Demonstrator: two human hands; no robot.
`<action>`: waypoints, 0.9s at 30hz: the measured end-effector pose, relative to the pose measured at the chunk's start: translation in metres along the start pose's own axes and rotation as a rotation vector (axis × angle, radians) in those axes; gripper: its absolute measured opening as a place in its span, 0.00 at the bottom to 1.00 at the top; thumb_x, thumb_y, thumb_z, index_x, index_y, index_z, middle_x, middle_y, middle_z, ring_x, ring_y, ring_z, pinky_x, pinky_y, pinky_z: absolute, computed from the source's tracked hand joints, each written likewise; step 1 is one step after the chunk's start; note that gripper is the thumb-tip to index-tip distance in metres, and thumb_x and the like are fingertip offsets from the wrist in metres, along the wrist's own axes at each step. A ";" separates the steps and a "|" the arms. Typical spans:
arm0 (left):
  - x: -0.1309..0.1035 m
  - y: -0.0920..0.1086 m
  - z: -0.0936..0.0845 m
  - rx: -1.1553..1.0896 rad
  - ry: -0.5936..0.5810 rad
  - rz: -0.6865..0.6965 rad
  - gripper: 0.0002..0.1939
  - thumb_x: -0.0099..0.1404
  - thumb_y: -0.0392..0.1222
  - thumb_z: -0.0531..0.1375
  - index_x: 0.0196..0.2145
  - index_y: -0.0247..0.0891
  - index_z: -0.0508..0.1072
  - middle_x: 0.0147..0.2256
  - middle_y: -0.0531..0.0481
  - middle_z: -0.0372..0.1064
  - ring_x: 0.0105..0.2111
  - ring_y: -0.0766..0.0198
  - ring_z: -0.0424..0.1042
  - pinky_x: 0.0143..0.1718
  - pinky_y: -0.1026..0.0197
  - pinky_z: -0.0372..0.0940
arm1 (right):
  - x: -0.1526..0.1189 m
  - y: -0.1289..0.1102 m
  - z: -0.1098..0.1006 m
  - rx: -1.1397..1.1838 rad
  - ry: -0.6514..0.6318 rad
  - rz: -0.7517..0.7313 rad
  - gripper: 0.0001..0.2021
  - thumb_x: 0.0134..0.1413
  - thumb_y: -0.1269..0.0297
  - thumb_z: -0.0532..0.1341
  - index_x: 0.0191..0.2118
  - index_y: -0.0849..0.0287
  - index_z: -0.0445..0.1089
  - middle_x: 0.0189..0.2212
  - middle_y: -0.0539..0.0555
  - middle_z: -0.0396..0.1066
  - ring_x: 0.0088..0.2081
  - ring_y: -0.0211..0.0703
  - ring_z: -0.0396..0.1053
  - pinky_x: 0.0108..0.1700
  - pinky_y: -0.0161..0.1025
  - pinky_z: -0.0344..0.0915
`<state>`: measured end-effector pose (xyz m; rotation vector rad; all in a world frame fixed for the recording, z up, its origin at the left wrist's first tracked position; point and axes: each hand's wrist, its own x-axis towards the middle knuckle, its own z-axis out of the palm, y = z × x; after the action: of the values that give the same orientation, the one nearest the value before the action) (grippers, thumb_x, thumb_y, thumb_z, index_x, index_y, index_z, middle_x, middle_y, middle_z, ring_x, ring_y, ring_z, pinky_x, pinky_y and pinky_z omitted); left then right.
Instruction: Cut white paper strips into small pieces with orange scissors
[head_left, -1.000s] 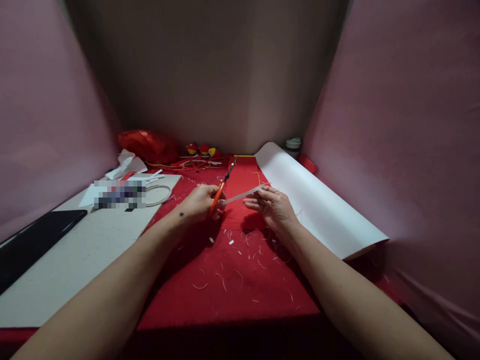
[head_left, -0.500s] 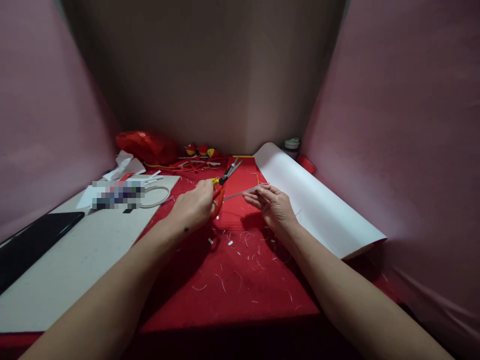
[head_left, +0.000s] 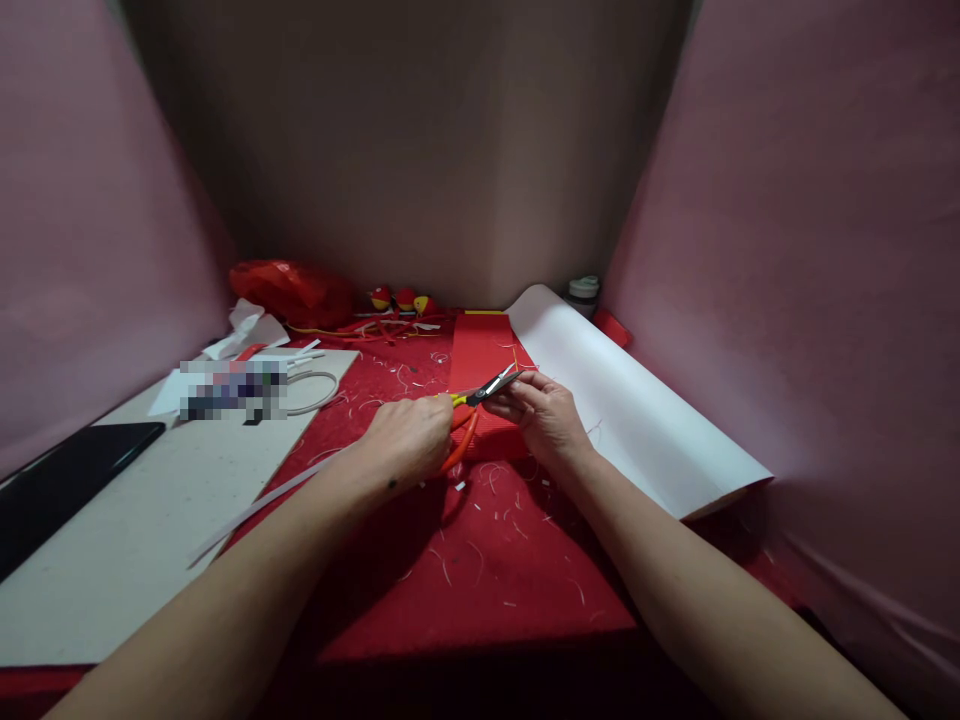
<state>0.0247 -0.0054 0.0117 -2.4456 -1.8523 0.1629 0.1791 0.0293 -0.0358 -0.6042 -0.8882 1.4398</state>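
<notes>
My left hand point(head_left: 412, 435) is closed around the handles of a pair of scissors point(head_left: 477, 397) with red-orange and yellow grips. The blades point up and right, parted a little, and their tips reach the fingers of my right hand point(head_left: 551, 410). Those fingers are pinched together on the end of a thin white strip, mostly hidden there by the blades and fingers. A long pale strip point(head_left: 259, 508) runs out beyond my left wrist toward the lower left. Beneath both hands lies a ribbed red sheet point(head_left: 484, 345) on the red cloth.
A large curled white sheet point(head_left: 637, 400) slopes along the right. On the left a grey board point(head_left: 187, 510) bears a black flat device point(head_left: 75, 485) and a coiled pale band. Behind are a red bag point(head_left: 292, 290), red-and-yellow balls point(head_left: 405, 299) and a lidded jar point(head_left: 583, 292). White clippings dot the red cloth point(head_left: 517, 580).
My left hand has moved right and slightly down, bringing the scissor blades to my right fingertips. A long pale strip now shows at the lower left. My right hand has barely moved.
</notes>
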 end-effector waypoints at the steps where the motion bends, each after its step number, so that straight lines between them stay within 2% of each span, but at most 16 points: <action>1: 0.000 0.000 0.000 -0.003 -0.001 0.001 0.15 0.59 0.46 0.46 0.38 0.35 0.65 0.35 0.38 0.71 0.36 0.46 0.71 0.30 0.52 0.62 | 0.000 0.000 0.000 -0.004 -0.003 0.003 0.03 0.40 0.73 0.61 0.24 0.63 0.66 0.21 0.52 0.72 0.26 0.41 0.73 0.37 0.45 0.72; 7: 0.000 0.000 0.001 -0.010 0.002 0.021 0.15 0.61 0.46 0.45 0.37 0.35 0.65 0.34 0.38 0.71 0.35 0.47 0.71 0.29 0.53 0.62 | -0.001 0.000 0.000 -0.018 -0.002 0.006 0.02 0.41 0.73 0.61 0.25 0.63 0.66 0.23 0.53 0.73 0.27 0.42 0.73 0.36 0.44 0.71; 14: 0.001 -0.003 -0.001 -0.009 -0.052 0.004 0.15 0.61 0.43 0.45 0.38 0.35 0.66 0.31 0.38 0.71 0.33 0.48 0.71 0.29 0.55 0.61 | -0.001 0.001 -0.001 -0.022 -0.019 0.016 0.02 0.42 0.73 0.61 0.26 0.63 0.66 0.23 0.53 0.73 0.28 0.43 0.73 0.36 0.43 0.71; 21: 0.003 -0.003 0.004 -0.024 -0.044 0.026 0.18 0.63 0.44 0.43 0.41 0.33 0.66 0.33 0.35 0.71 0.33 0.47 0.71 0.29 0.54 0.61 | 0.000 0.002 -0.002 -0.021 -0.018 0.018 0.02 0.41 0.73 0.61 0.25 0.63 0.66 0.23 0.53 0.73 0.28 0.43 0.73 0.36 0.44 0.71; 27: 0.003 -0.003 0.004 -0.034 -0.067 0.021 0.18 0.64 0.45 0.43 0.40 0.34 0.68 0.33 0.36 0.71 0.33 0.50 0.71 0.27 0.58 0.59 | 0.001 0.003 -0.003 -0.044 -0.011 0.032 0.02 0.42 0.72 0.60 0.26 0.62 0.65 0.23 0.52 0.73 0.28 0.41 0.73 0.38 0.44 0.70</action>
<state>0.0221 -0.0017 0.0075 -2.5133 -1.8709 0.2185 0.1801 0.0306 -0.0401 -0.6465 -0.9240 1.4570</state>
